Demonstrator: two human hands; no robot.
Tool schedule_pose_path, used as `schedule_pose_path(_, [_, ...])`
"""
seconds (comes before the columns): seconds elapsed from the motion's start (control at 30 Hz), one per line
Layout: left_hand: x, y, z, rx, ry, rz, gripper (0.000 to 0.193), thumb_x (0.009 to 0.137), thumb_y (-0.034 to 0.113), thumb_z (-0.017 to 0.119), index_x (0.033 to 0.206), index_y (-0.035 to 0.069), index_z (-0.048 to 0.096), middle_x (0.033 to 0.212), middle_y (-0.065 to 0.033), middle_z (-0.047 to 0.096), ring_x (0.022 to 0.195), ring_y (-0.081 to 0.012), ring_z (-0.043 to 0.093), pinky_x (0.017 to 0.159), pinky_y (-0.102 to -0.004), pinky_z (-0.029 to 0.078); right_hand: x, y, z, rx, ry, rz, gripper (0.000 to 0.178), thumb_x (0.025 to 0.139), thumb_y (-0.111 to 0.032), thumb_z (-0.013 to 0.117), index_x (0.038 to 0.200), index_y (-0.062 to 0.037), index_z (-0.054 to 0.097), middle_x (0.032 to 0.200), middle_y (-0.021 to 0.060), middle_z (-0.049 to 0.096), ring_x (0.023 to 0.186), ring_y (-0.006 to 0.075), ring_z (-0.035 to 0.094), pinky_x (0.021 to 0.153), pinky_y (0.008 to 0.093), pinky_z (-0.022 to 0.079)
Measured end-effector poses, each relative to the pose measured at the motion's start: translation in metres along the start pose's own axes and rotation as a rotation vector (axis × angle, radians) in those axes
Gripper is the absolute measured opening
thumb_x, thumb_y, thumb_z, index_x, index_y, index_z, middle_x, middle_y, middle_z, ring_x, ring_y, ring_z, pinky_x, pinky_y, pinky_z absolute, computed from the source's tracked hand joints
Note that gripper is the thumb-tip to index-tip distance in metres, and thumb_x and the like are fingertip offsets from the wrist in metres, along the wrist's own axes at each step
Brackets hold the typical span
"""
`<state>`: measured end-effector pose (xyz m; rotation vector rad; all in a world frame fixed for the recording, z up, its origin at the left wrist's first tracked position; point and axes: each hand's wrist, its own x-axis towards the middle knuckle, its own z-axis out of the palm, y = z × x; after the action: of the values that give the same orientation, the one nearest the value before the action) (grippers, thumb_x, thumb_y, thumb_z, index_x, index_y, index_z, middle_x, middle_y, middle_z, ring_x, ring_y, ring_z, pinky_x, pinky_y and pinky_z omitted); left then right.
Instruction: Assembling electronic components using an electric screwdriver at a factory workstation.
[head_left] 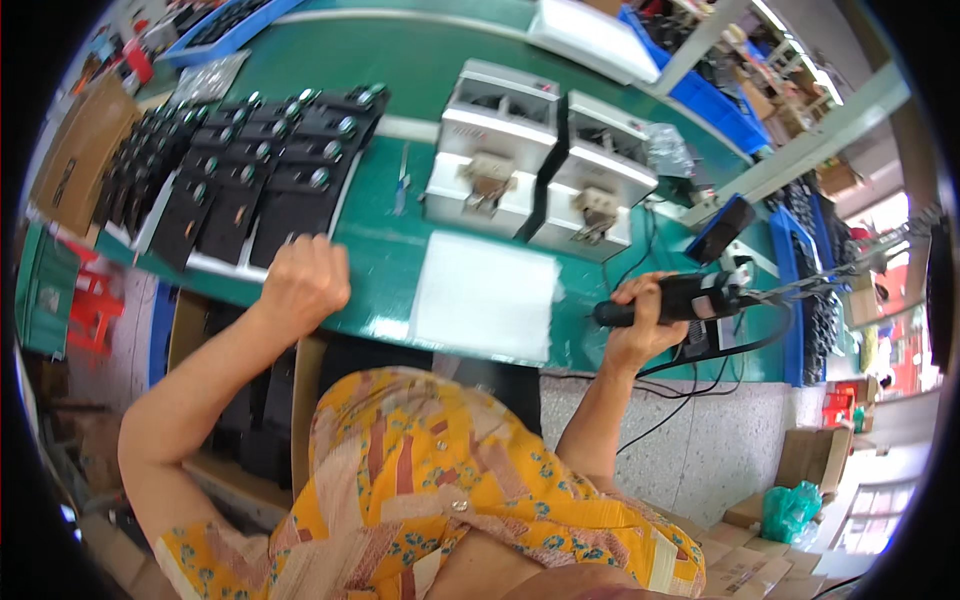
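My right hand (645, 325) is wrapped round a black electric screwdriver (685, 298), held nearly level, its tip pointing left over the table's near edge. A coiled metal line and a black cable run off its right end. My left hand (308, 277) is closed in a fist close to the near edge; what it holds, if anything, is hidden. Just beyond the fist lie rows of flat black parts (278, 205) with shiny round metal pieces on them. Between my hands a white sheet (485, 295) lies flat on the green table (385, 290).
Two white box-shaped machines (490, 150) with beige connectors stand beyond the sheet. A thin screwdriver (402, 185) lies left of them. Blue bins (790, 290) of black parts stand at the right, a cardboard box (85, 150) at the far left. Cables hang below the right side.
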<state>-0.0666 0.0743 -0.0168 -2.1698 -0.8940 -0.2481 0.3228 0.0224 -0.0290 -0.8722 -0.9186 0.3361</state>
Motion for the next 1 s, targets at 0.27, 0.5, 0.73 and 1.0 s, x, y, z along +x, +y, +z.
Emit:
schedule_pose_path(0.27, [0.013, 0.005, -0.018, 0.07, 0.102, 0.048, 0.019, 0.068, 0.014, 0.063, 0.063, 0.011, 0.045, 0.063, -0.0023, 0.039, 0.056, -0.0161, 0.047, 0.048, -0.0287, 0.035, 0.003, -0.008, -0.006, 0.073, -0.016, -0.042, 0.021, 0.092, -0.004, 0.069, 0.104, 0.0076, 0.057, 0.076, 0.0097, 0.059, 0.062, 0.0173, 0.056, 0.059, 0.0301, 0.049])
schedule_pose_path(0.5, [0.011, 0.009, -0.044, 0.017, 0.177, 0.168, 0.018, 0.063, 0.014, 0.062, 0.061, 0.01, 0.044, 0.061, -0.0019, 0.036, 0.054, -0.0158, 0.044, 0.047, -0.0281, 0.031, 0.003, -0.004, -0.012, 0.1, -0.041, -0.011, 0.023, 0.093, -0.004, 0.071, 0.104, 0.0092, 0.057, 0.081, 0.0107, 0.06, 0.065, 0.0162, 0.056, 0.059, 0.029, 0.049])
schedule_pose_path(0.73, [0.026, 0.031, -0.074, -0.136, 0.271, 0.37, 0.014, 0.052, 0.015, 0.055, 0.06, 0.009, 0.045, 0.061, -0.0011, 0.032, 0.053, -0.0147, 0.039, 0.047, -0.0287, 0.027, 0.001, -0.004, -0.005, 0.082, 0.012, -0.064, 0.022, 0.09, 0.0, 0.072, 0.105, 0.0099, 0.06, 0.082, 0.0117, 0.065, 0.063, 0.0166, 0.062, 0.061, 0.0292, 0.055])
schedule_pose_path(1.0, [0.053, 0.067, -0.055, -0.494, 0.464, 0.602, 0.019, 0.051, 0.023, 0.056, 0.057, 0.011, 0.043, 0.061, 0.0, 0.031, 0.053, -0.0141, 0.039, 0.05, -0.0309, 0.022, 0.003, 0.0, -0.008, -0.019, 0.008, -0.094, 0.024, 0.09, -0.009, 0.078, 0.104, 0.003, 0.062, 0.082, 0.009, 0.067, 0.063, 0.0155, 0.064, 0.059, 0.0293, 0.055])
